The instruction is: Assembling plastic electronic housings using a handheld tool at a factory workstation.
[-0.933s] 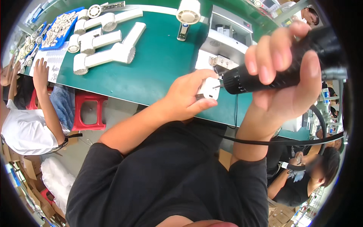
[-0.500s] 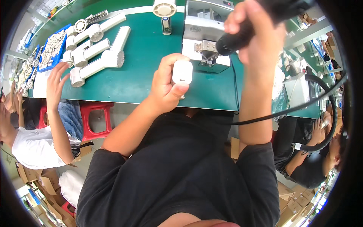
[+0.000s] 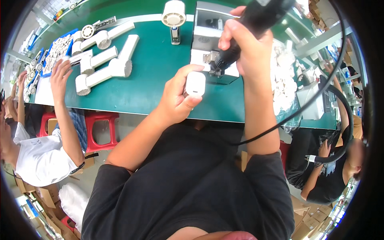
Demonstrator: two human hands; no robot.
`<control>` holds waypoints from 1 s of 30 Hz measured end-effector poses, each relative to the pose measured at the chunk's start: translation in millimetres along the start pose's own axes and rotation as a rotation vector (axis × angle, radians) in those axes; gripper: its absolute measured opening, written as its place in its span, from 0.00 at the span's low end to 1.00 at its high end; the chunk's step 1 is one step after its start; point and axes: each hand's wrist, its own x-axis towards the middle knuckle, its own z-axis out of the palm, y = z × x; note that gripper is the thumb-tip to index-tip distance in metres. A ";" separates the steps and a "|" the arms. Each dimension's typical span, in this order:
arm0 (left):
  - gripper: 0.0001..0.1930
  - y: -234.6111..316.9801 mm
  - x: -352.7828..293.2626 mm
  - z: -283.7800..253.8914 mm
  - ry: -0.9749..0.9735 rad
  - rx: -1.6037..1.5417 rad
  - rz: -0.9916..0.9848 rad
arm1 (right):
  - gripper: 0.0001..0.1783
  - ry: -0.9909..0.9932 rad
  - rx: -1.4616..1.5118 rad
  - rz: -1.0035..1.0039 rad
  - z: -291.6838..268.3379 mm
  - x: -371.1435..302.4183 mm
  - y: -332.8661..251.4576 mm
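My left hand [image 3: 174, 98] is wrapped round a white plastic housing [image 3: 195, 82], whose rounded end with a small dark slot faces up toward me. A black electric screwdriver [image 3: 258, 18] is gripped in my right hand [image 3: 254, 52], pointing down and to the left. Its nose is at the metal outlet of a grey, box-shaped screw feeder [image 3: 203, 41]; whether the tip touches a screw there is too small to tell. The screwdriver's black cord [image 3: 302, 114] loops past my right forearm.
Several white jointed housings [image 3: 108, 72] lie at the left of the green table [image 3: 154, 88]. Behind them, a blue tray [image 3: 74, 32] holds small white parts. An upright part with a round white head [image 3: 174, 14] stands left of the feeder. White parts in plastic [image 3: 283, 80] lie right. Co-workers sit on both sides.
The screwdriver in my right hand has moved left and down, its nose coming to the feeder's outlet. My left hand still holds the white housing, nearly in the same place.
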 end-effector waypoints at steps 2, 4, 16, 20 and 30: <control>0.34 -3.0 0.0 -0.9 -0.005 0.030 0.013 | 0.11 0.010 0.023 0.025 3.2 3.9 -0.7; 0.34 -5.8 -1.7 -2.2 -0.002 0.043 0.021 | 0.13 0.022 0.073 0.042 4.7 3.8 0.4; 0.33 -6.3 -1.3 -3.3 -0.009 -0.014 0.002 | 0.17 -0.220 0.102 0.165 -1.3 -2.5 -4.9; 0.32 -5.2 -0.9 -5.4 -0.001 0.021 0.019 | 0.19 -0.174 0.163 -0.038 10.9 -9.1 -28.7; 0.23 5.5 2.0 1.4 -0.020 0.066 0.001 | 0.22 -0.042 0.358 -0.163 49.6 -6.1 -74.9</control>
